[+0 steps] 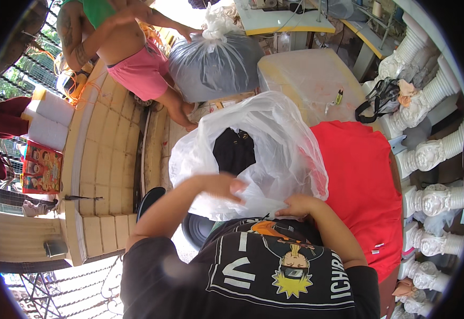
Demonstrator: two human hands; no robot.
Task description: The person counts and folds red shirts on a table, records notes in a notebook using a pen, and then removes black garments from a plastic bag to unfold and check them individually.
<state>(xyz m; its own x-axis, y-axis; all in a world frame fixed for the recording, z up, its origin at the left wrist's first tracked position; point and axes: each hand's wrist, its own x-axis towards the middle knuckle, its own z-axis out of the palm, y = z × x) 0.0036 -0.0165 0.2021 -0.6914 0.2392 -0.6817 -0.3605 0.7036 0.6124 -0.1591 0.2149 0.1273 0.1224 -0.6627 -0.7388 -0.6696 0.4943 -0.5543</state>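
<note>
Fingers of left hand [222, 186] and right hand [295, 204] curled tight on near rim of clear plastic bag [274, 154], spreading mouth open. Black garment [234, 150] inside; bag rests against red cloth [362, 175], above person's chest.
</note>
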